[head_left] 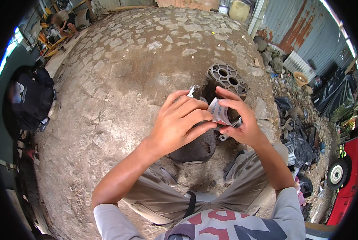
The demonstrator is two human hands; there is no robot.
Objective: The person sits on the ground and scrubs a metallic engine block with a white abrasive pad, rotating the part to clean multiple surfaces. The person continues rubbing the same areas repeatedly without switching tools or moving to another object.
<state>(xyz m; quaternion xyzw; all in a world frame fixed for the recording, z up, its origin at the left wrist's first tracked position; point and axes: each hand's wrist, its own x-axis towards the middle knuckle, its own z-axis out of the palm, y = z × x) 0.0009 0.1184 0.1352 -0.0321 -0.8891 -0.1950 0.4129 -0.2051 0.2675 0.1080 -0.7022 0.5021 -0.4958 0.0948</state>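
Note:
A curled piece of sandpaper (pixel 219 112), with printing on its pale back and a reddish lower edge, is between my two hands. My left hand (pixel 181 120) is closed, its fingertips at the sandpaper's left edge. On the other side my right hand (pixel 243 122) curves around the sandpaper, thumb below and fingers above. A shiny silver metal part (pixel 193 91) sticks out past my left fingers; the rest of it is hidden. Below the hands, a ring-ended metal piece (pixel 223 137) shows partly. A dark plastic container (pixel 193 150) stands on the ground between my feet.
Just beyond my hands stands a cast metal housing (pixel 229 77) with round holes. Rubble and black plastic bags (pixel 301 148) lie along the right, near a red vehicle (pixel 349 180). One person (pixel 33 96) sits at the left, another (pixel 64 23) at the far left.

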